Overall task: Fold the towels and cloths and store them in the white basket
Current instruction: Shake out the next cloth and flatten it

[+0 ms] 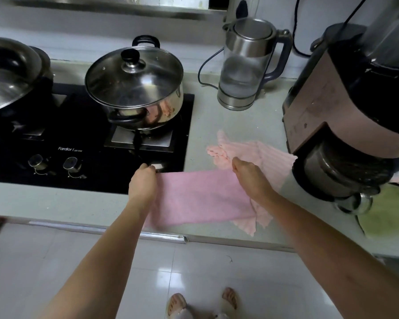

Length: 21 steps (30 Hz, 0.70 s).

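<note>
A pink towel (198, 199) hangs stretched between my hands above the counter's front edge. My left hand (143, 183) pinches its upper left corner, close to the stove's front right corner. My right hand (249, 178) pinches the upper right corner. Under and behind the towel lies a paler pink ribbed cloth (247, 150) with scalloped edges, spread on the counter. A green cloth (392, 212) lies at the right edge, partly hidden by the blender. No white basket is in view.
A black gas stove (90, 143) carries a lidded steel pot (136, 88) and a steel bowl (7, 77). A glass kettle (244, 65) stands at the back. A large blender (355, 116) crowds the right. The light counter (240, 120) ends above a tiled floor.
</note>
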Available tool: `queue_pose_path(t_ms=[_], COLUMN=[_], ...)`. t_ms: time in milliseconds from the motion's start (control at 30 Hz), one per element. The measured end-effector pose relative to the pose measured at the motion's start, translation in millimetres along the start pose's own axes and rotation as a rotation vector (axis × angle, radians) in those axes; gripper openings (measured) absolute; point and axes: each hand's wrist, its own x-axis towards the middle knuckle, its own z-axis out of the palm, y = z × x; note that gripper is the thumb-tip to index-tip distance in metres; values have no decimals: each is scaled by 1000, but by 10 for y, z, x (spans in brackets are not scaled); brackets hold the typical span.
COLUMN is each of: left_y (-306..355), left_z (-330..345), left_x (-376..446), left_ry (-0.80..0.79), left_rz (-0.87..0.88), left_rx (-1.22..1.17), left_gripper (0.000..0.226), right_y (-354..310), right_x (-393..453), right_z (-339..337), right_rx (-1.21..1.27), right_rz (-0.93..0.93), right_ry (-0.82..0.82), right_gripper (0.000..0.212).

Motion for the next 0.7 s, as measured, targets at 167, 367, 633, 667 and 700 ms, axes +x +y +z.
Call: queue_pose_path(t_ms=[167, 367, 633, 667, 700], left_y=[19, 79, -8, -18, -24], left_z=[260, 647, 834, 826, 817], left_x=[-177, -731, -654, -654, -652], left_ry=[225, 56, -69, -85, -105], left_rz=[254, 455, 575, 572, 567], left_rx=[-124, -169, 263, 283, 303], left_gripper=[44, 46, 57, 58, 60], right_y=[88, -398, -335, -277, -221], right_x=[31, -485, -711, -733, -766], right_z=[75, 356, 757, 733, 687], right_rx=[-17, -41, -211, -206, -202], right_rz=[51, -161, -211, -174, -125], right_ry=[4, 203, -75, -72, -77], right_gripper=[15, 41, 53, 54, 55])
